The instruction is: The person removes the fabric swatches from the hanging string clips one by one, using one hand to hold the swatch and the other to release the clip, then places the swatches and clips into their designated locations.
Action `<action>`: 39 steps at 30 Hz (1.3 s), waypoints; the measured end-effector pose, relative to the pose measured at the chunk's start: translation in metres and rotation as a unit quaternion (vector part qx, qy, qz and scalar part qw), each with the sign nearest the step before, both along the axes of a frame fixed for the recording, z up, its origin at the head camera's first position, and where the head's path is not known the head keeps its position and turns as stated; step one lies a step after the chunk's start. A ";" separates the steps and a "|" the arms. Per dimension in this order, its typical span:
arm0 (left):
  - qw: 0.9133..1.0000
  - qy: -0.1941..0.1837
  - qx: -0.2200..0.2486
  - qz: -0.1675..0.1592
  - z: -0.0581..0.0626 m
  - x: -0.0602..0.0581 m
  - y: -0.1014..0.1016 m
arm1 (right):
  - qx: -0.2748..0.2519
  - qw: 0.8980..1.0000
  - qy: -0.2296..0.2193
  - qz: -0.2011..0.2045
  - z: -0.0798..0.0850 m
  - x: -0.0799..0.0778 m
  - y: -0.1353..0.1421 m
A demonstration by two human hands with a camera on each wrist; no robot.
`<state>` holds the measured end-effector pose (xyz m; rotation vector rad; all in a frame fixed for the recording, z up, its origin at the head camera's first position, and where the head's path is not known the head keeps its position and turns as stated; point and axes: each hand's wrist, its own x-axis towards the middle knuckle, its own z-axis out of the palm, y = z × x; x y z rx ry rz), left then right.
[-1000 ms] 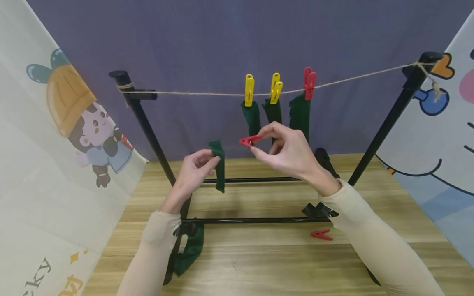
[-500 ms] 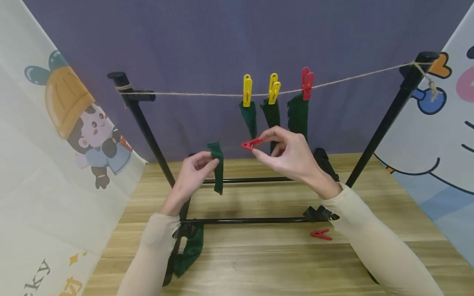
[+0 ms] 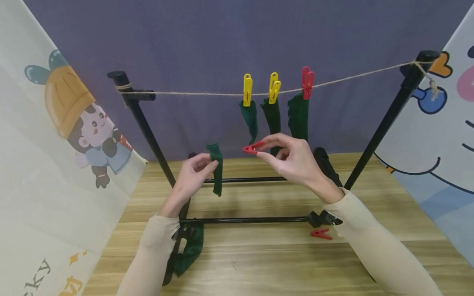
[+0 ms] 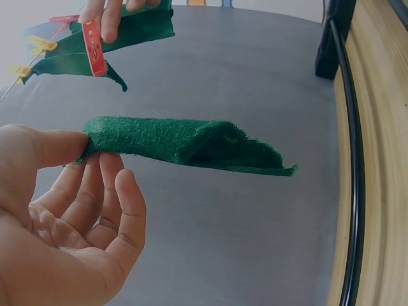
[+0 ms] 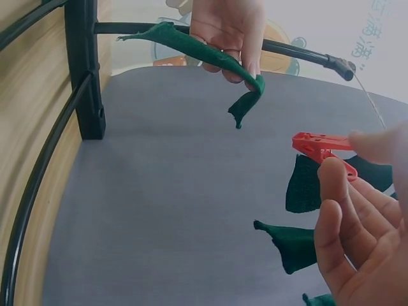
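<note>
My left hand (image 3: 195, 172) pinches a dark green strip of cloth (image 3: 218, 174) near its upper end, and the rest of the strip hangs down. In the left wrist view the cloth (image 4: 172, 141) looks fuzzy and folded over at its free end. Between thumb and fingertips, my right hand (image 3: 292, 158) holds a red clothespin (image 3: 252, 148) by its handles, its nose pointing toward the cloth. Both hands are below a twine line (image 3: 200, 94). Two yellow clothespins, one of them this left one (image 3: 247, 90), and a red clothespin (image 3: 307, 83) hold green cloth pieces (image 3: 298, 117) on the line.
The twine runs between two black posts (image 3: 392, 119) of a frame with low crossbars (image 3: 244, 220). Another red clothespin (image 3: 321, 234) lies on the wooden table (image 3: 259, 263). More green cloth (image 3: 190, 250) lies by the left post's foot. Printed panels stand at both sides.
The right hand has come down a little with the red clothespin. The left hand and its cloth strip have sunk very slightly.
</note>
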<state>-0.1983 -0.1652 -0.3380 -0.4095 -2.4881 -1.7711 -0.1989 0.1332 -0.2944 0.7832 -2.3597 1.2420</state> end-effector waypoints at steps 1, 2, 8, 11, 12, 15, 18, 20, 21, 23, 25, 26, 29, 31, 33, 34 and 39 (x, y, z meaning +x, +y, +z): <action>1.000 -0.001 0.000 0.001 0.000 0.001 0.000 | 0.000 1.000 -0.001 -0.002 -0.001 0.000 0.000; 1.000 -0.002 0.000 0.001 -0.001 0.001 0.000 | 0.000 1.000 -0.001 -0.003 -0.002 0.000 0.001; 1.000 -0.006 0.001 0.002 -0.003 0.001 -0.001 | -0.002 1.000 -0.008 -0.006 -0.008 0.001 0.004; 1.000 -0.007 0.000 0.003 -0.004 0.002 -0.002 | 0.002 1.000 -0.018 -0.008 -0.010 0.001 0.005; 1.000 -0.008 0.000 0.003 -0.005 0.002 -0.002 | 0.002 1.000 -0.021 -0.008 -0.011 0.001 0.005; 1.000 -0.011 -0.001 0.004 -0.006 0.002 -0.003 | 0.001 1.000 -0.030 -0.007 -0.013 0.001 0.006; 1.000 -0.016 -0.001 0.006 -0.008 0.003 -0.003 | -0.004 0.999 -0.040 0.000 -0.015 0.001 0.007; 1.000 -0.019 -0.001 0.008 -0.009 0.003 -0.004 | -0.008 0.999 -0.050 0.004 -0.016 0.002 0.008; 1.000 -0.021 -0.001 0.008 -0.010 0.003 -0.004 | -0.010 0.999 -0.053 0.006 -0.017 0.002 0.009; 1.000 -0.023 -0.001 0.008 -0.012 0.004 -0.003 | -0.012 0.998 -0.061 0.007 -0.018 0.003 0.010; 1.000 -0.023 -0.001 0.007 -0.013 0.004 -0.003 | -0.014 0.998 -0.065 0.005 -0.019 0.003 0.012; 1.000 -0.023 -0.001 0.006 -0.014 0.003 -0.002 | -0.014 0.998 -0.066 0.003 -0.020 0.003 0.012; 1.000 -0.024 -0.001 0.006 -0.016 0.003 -0.002 | -0.011 0.998 -0.065 -0.001 -0.023 0.003 0.014; 1.000 -0.027 -0.001 0.006 -0.018 0.003 -0.003 | -0.007 0.998 -0.065 -0.003 -0.026 0.003 0.014; 1.000 -0.030 -0.003 0.007 -0.020 0.003 -0.003 | -0.005 0.998 -0.067 -0.004 -0.028 0.003 0.015; 0.999 -0.031 -0.003 0.007 -0.021 0.003 -0.003 | -0.005 0.998 -0.069 -0.004 -0.029 0.003 0.016; 0.999 -0.032 -0.007 0.011 -0.025 0.002 -0.004 | -0.004 0.997 -0.078 -0.007 -0.032 0.004 0.018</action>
